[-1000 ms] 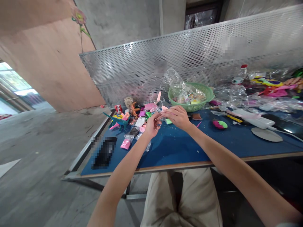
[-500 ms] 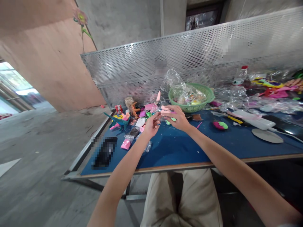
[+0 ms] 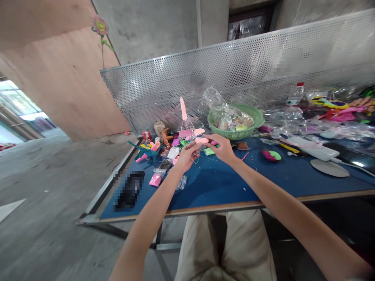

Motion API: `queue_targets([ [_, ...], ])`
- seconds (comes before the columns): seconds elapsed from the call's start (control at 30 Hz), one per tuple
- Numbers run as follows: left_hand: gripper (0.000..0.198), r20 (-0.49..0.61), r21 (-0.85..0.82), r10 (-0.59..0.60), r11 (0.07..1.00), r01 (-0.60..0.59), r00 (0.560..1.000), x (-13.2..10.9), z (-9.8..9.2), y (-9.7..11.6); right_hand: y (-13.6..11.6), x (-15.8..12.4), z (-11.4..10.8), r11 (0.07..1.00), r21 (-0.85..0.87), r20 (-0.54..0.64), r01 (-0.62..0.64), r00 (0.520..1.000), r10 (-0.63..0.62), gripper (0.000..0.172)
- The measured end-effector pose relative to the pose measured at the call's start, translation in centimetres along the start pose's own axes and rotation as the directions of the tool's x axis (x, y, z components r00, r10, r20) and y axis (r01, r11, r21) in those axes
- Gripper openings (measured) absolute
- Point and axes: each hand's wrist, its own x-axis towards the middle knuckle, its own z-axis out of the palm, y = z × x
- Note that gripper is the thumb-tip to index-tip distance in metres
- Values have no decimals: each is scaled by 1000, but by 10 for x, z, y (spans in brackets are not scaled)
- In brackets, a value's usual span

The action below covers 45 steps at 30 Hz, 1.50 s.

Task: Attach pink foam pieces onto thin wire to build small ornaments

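My left hand (image 3: 186,155) and my right hand (image 3: 219,147) meet above the blue table (image 3: 222,181), both with fingers pinched on a small pink clay piece (image 3: 201,139) that has flat petal-like lobes. A thin pink strip (image 3: 183,109) stands up just behind the hands, over a clear plastic bag. To the left of my left hand lie several small coloured clay packets (image 3: 155,179) and a teal toy dinosaur (image 3: 149,150).
A green basket (image 3: 255,115) holding clear bags sits behind my right hand. A pink and green clay ball (image 3: 272,155), a white tube (image 3: 312,148) and a grey disc (image 3: 329,167) lie to the right. A perforated metal screen (image 3: 234,74) backs the table. A dark blurred object (image 3: 129,190) rests near the left corner.
The pink strip has risen higher behind the hands. My right hand's fingers have moved onto the pink clay piece, which now shows between both hands.
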Motion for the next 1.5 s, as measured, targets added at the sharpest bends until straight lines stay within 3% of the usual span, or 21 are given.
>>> queue_targets([
  [0.23,47,49,5,33,999,-34,998,-1,1,-2,3,2,-5,997,-71,86,41,996,-35,32],
  [0.5,49,34,32,66,997,-67,997,-4,3,1,2,1,0,990,5,3,-138,990,138,40],
  [0.67,50,3,44,74,996,-74,997,-4,4,2,3,-1,5,952,87,-28,-293,955,296,33],
  [0.9,50,-42,24,66,998,-65,997,-3,4,4,0,3,9,757,463,115,-462,878,465,48],
  [1.23,49,-95,-32,37,999,-41,995,1,2,2,-2,4,15,570,620,161,-539,799,580,55],
  [1.37,45,-78,-28,22,999,-24,997,0,2,3,-3,3,11,684,516,119,-517,833,540,50],
  [1.5,38,-32,-12,-12,1000,12,999,-1,2,5,-4,2,2,915,234,81,-329,944,319,53],
])
